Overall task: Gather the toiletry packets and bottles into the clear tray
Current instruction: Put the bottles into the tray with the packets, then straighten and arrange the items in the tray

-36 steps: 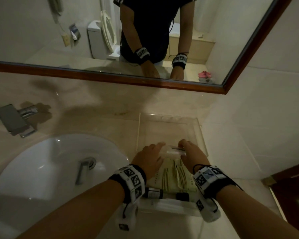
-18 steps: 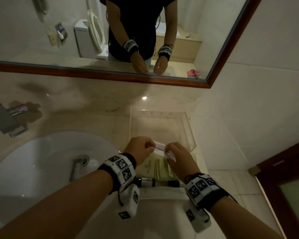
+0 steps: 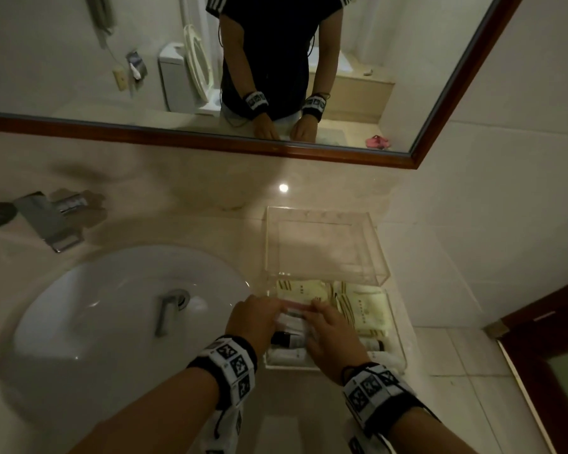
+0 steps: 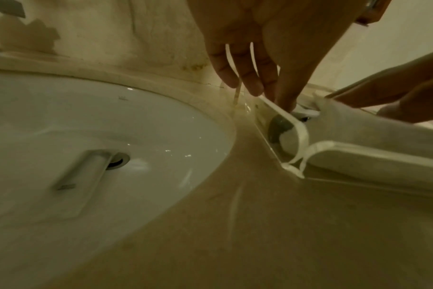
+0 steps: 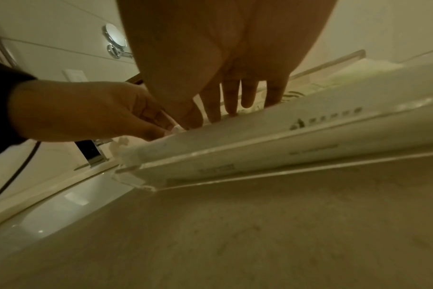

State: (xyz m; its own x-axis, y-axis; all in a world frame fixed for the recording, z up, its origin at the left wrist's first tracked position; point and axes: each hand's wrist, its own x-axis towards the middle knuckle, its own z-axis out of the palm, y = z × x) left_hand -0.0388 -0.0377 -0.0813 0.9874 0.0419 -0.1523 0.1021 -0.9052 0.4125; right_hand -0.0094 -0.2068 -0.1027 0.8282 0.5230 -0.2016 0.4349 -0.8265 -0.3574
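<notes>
A clear tray (image 3: 395, 319) right of the sink holds cream packets (image 3: 364, 309), a dark-capped bottle (image 3: 286, 339) and long white packets (image 5: 260, 133). Both hands are low inside its near-left part. My left hand (image 3: 253, 319) pinches a small white packet (image 3: 295, 312), its fingers pointing down by the tray's left wall (image 4: 292, 170). My right hand (image 3: 332, 329) lies over the tray with straight fingers (image 5: 231, 101) whose tips rest on the packets. What lies under the palms is hidden.
A second clear box (image 3: 325, 244), with nothing in it, stands just behind the tray against the back wall. The white basin (image 3: 128, 306) and faucet (image 3: 46, 221) lie left. A tiled wall and a wooden door frame (image 3: 538, 322) close the right side.
Both hands, which held the small packet up between them half a second ago, have come down into the tray. The right hand's fingers have straightened.
</notes>
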